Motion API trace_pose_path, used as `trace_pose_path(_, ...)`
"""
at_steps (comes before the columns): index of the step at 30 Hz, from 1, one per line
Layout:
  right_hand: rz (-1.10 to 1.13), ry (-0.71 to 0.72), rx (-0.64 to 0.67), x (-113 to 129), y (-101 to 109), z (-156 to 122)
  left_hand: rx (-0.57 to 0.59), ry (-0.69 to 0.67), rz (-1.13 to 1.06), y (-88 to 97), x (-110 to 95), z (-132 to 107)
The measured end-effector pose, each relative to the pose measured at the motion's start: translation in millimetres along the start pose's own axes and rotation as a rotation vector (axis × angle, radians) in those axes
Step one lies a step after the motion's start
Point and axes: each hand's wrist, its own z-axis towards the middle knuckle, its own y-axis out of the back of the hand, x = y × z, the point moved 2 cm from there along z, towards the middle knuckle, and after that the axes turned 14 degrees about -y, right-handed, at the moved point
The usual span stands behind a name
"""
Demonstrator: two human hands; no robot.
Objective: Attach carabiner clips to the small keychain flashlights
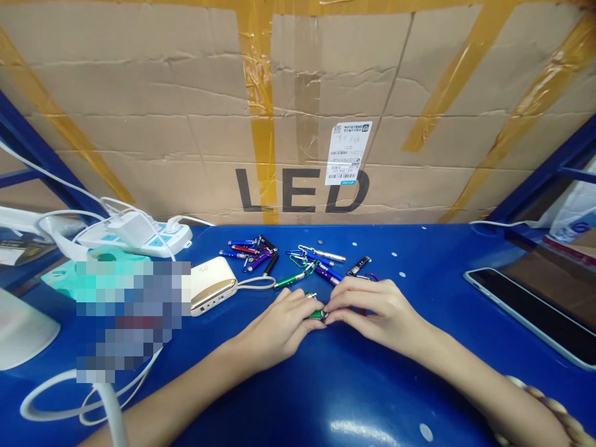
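Note:
Both my hands meet at the middle of the blue table (354,385). My left hand (279,326) and my right hand (372,310) pinch a small green keychain flashlight (317,314) between their fingertips, just above the tabletop. Beyond them lies a loose pile of several small keychain flashlights (298,261) in blue, red, purple, green, silver and black, some with carabiner clips. A few small silver button cells (401,274) are scattered on the table to the right of the pile.
A white and gold power bank (212,285) with a cord lies left of my hands. A white power strip (139,236) with cables sits at the back left. A tablet (531,313) lies at the right. A cardboard box marked LED (302,112) forms the back wall.

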Motion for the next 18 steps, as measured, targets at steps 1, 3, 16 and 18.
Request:
trace_pose_path(1,0.066,-0.029,-0.015,0.2,-0.9,0.4,-0.026,0.017,-0.037,-0.3,-0.3,0.0)
trace_pose_path(3,0.213,-0.135,-0.052,-0.4,-4.0,1.2,-0.079,0.055,-0.107,-1.1,-1.5,-0.4)
trace_pose_path(16,0.220,-0.283,-0.035,-1.4,-2.5,4.4,-0.133,-0.022,0.095,-1.2,-2.0,-3.3)
trace_pose_path(18,0.098,-0.260,-0.007,-2.8,-1.2,3.4,-0.132,-0.069,0.175,-1.4,0.3,-3.5)
